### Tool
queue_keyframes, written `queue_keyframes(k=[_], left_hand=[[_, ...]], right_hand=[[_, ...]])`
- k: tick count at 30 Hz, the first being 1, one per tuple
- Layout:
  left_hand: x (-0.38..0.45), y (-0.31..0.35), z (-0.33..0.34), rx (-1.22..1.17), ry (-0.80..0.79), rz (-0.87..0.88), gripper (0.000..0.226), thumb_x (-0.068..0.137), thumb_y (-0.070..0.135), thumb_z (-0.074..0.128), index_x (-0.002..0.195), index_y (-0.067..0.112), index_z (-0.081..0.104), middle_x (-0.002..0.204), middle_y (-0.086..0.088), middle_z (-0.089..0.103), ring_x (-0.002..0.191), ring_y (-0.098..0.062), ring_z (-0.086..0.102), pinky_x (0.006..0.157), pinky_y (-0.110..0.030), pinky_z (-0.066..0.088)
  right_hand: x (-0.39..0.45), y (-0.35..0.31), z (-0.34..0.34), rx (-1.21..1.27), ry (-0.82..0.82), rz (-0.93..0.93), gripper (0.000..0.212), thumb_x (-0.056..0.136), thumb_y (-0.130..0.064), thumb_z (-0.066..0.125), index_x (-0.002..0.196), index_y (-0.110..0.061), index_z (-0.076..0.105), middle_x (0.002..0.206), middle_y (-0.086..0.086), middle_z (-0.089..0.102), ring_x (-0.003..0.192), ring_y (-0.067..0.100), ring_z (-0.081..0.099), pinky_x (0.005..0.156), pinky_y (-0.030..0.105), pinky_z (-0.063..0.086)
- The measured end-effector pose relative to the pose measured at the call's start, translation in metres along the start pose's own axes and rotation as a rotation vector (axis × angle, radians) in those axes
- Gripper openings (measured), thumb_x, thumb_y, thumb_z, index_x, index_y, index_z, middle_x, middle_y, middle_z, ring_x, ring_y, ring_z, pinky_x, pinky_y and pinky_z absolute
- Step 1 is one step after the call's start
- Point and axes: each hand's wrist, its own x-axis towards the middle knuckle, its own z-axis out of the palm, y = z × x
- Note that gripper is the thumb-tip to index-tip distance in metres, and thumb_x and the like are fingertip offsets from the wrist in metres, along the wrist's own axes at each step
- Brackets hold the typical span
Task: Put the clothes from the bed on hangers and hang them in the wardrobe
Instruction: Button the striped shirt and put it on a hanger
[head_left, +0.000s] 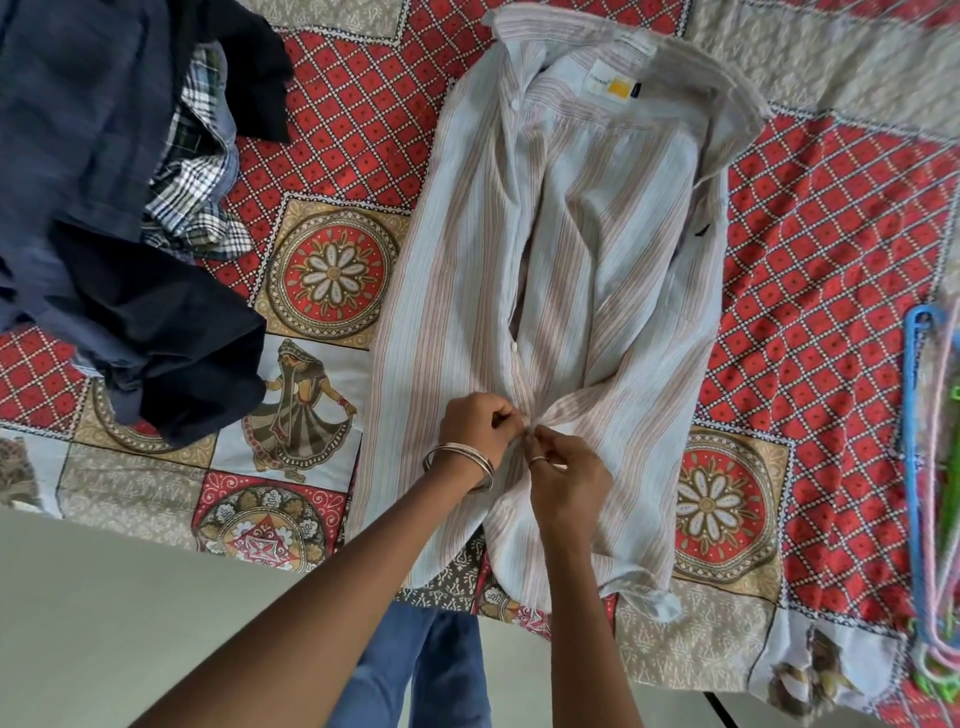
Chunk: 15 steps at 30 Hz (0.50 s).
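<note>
On the bed, left hand (475, 426), right hand (563, 475), both pinching striped shirt (597, 249) placket

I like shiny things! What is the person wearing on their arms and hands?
The left hand has thin silver bangles round its wrist. The right hand has a slim ring on one finger. Both forearms are bare, with no sleeves showing.

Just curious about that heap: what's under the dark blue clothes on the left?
A checked shirt pokes out from beneath the dark blue clothes, lying on the patterned bedsheet. Anything deeper in the pile is covered.
</note>
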Motion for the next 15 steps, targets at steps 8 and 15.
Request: queue_keyframes(k=[8,15], left_hand=[[0.0,-0.002,0.002,-0.081,-0.037,-0.089,0.012,0.084,0.014,0.071,0.088,0.004,0.074,0.084,-0.011,0.072,0.079,-0.022,0.068,0.076,-0.037,0.057],[0.0,0.01,-0.005,-0.069,-0.092,-0.125,0.025,0.083,0.034,0.071,0.086,0.009,0.074,0.079,-0.003,0.07,0.073,-0.012,0.064,0.068,-0.023,0.052]], right_hand=[[0.017,0.007,-0.011,0.273,-0.299,0.155,0.021,0.094,-0.002,0.054,0.094,-0.007,0.074,0.078,0.014,0.073,0.075,0.029,0.072,0.075,0.045,0.06],[0.027,0.0,-0.014,0.257,-0.329,0.167,0.007,0.083,0.005,0.065,0.079,0.002,0.07,0.067,0.015,0.07,0.064,0.028,0.069,0.062,0.037,0.059]])
